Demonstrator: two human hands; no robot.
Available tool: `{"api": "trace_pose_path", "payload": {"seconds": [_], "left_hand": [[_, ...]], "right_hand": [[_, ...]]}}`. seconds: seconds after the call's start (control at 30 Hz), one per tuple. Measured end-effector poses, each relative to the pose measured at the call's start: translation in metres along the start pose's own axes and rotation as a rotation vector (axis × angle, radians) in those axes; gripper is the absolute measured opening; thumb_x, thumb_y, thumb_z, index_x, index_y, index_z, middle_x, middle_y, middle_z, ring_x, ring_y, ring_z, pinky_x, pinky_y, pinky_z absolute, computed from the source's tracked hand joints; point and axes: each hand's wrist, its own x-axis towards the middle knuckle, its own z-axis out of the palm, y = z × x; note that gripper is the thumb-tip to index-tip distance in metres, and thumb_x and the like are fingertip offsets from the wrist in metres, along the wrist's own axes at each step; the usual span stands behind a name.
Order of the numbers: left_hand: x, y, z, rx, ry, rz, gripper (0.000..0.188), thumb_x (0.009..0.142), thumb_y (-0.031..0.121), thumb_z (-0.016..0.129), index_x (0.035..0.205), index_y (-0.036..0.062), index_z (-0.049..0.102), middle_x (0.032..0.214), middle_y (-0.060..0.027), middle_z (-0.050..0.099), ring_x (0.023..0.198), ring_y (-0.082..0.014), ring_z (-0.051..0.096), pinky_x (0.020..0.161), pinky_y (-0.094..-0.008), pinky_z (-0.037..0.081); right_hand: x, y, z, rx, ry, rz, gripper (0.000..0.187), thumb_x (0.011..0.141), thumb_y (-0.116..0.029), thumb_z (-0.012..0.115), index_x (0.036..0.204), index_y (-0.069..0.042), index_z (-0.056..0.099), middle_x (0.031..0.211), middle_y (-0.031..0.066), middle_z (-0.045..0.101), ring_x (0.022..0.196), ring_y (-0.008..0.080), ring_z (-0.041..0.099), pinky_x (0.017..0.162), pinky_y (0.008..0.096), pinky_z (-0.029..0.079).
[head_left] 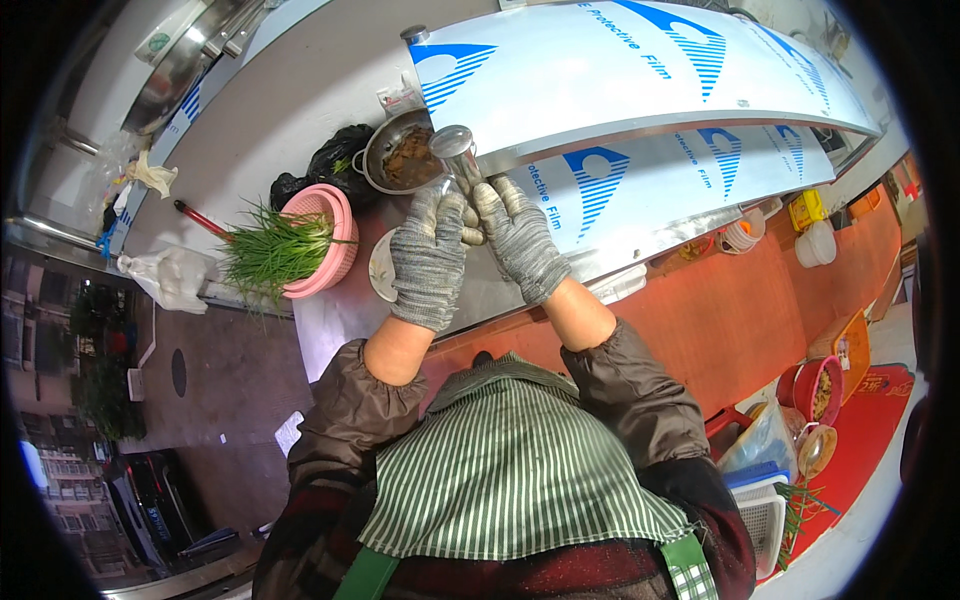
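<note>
My left hand and my right hand wear grey knitted gloves and are close together over the counter. Their fingers bend in toward each other by a round-topped metal post at the corner of the film-covered metal unit. A small clear piece shows by the left fingertips; what the fingers hold is too small and covered to make out. Just beyond is a metal pan with brown food in it. Beside my left wrist lies a pale plate, partly hidden by the glove.
At left stands a pink basket of green chives, with a black plastic bag behind it. The metal unit spans the far right. Tubs and a yellow basket line the red-brown surface.
</note>
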Motion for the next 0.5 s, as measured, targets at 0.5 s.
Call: {"api": "trace_pose_path", "payload": {"seconds": [0.5], "left_hand": [[0.009, 0.002, -0.016, 0.081, -0.125, 0.005, 0.019, 0.097, 0.018, 0.048, 0.106, 0.0022, 0.055, 0.080, -0.0032, 0.059, 0.066, -0.0068, 0.054, 0.056, -0.0195, 0.045]], "right_hand": [[0.003, -0.008, 0.000, -0.178, 0.034, -0.040, 0.043, 0.093, -0.042, 0.047, 0.095, 0.000, 0.054, 0.082, 0.0207, 0.058, 0.076, 0.0354, 0.057, 0.070, 0.0410, 0.046]]}}
